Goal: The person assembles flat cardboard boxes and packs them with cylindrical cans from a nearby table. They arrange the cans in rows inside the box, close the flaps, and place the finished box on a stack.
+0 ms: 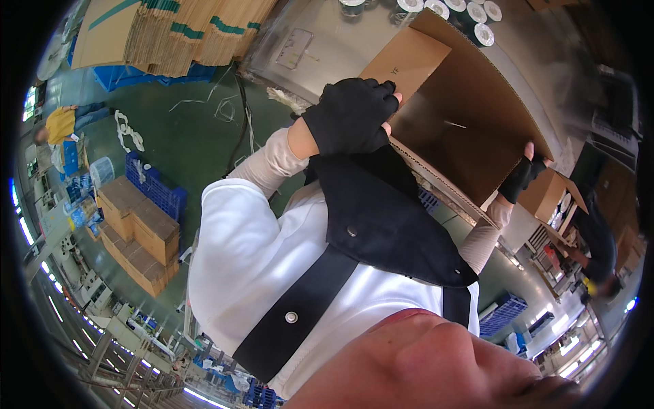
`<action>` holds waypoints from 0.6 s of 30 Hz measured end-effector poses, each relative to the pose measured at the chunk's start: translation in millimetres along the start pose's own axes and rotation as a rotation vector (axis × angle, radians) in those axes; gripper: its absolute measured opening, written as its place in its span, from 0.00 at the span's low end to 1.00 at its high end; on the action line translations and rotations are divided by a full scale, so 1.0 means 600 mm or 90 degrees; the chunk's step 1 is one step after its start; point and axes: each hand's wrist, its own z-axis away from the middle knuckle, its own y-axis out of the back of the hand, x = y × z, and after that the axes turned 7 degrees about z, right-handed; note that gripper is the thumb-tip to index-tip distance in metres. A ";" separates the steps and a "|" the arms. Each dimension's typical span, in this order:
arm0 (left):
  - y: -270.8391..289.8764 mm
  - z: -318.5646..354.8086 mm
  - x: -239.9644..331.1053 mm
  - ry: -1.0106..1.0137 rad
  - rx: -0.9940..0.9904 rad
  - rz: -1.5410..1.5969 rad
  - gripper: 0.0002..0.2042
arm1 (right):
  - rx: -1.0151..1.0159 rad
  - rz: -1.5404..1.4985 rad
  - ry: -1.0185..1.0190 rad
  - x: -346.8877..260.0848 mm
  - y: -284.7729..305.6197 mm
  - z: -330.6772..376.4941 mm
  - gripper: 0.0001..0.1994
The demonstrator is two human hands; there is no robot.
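Note:
Both my hands wear black gloves that leave the fingertips bare. An open-topped brown cardboard box (477, 129) stands tilted in front of me, and its inside shows a small light streak. My left hand (354, 116) is closed on the box's left edge by a raised flap (409, 61). At the box's right edge, my right hand (523, 176) grips the cardboard wall, with a fingertip showing over the rim. The rest of its fingers are partly hidden.
Several white-ended rolls (484, 34) stand on the metal worktable (306, 54) beyond the box. A smaller carton (543, 194) holding rolls is at the right, near a person in dark clothing (599, 238). Flattened cartons (170, 41) are stacked at the upper left; closed boxes (139, 225) stand on the left.

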 end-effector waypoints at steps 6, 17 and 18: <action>-0.014 -0.018 0.017 -0.119 -0.067 -0.025 0.30 | -0.270 0.304 -0.070 0.098 0.097 -0.066 0.17; -0.110 -0.139 -0.100 -0.267 0.230 0.056 0.24 | -0.168 0.065 -0.144 0.021 0.172 0.013 0.21; -0.118 -0.127 -0.104 -0.221 0.234 0.099 0.26 | -0.159 -0.035 -0.145 0.007 0.166 0.040 0.24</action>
